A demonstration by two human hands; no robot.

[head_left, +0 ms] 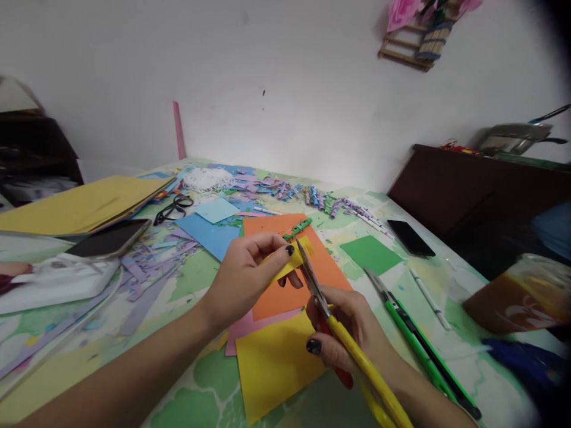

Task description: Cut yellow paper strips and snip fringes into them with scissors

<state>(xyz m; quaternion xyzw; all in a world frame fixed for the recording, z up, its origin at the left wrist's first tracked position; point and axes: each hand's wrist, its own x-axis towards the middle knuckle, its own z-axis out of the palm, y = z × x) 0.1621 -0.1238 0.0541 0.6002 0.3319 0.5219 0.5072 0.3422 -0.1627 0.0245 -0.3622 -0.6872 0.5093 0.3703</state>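
Scissors (348, 345) are gripped in the right hand (357, 321), blades (308, 271) at the yellow strip (292, 264), which the left hand (243, 267) pinches above the orange sheet (276, 303), well apart from the table's (187, 285) far edge. If this strip bends or slips, blades could nick the left fingertips (285, 254), being so near.

Black eyeglasses (175, 209), dark phone (410, 238) at right, brown cabinet (439, 193), perhaps a pot (513, 139) atop

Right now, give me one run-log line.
left hand: holds yellow paper strip | right hand: holds scissors | blades: at strip, contact unclear | nearby: green cutter, yellow sheet
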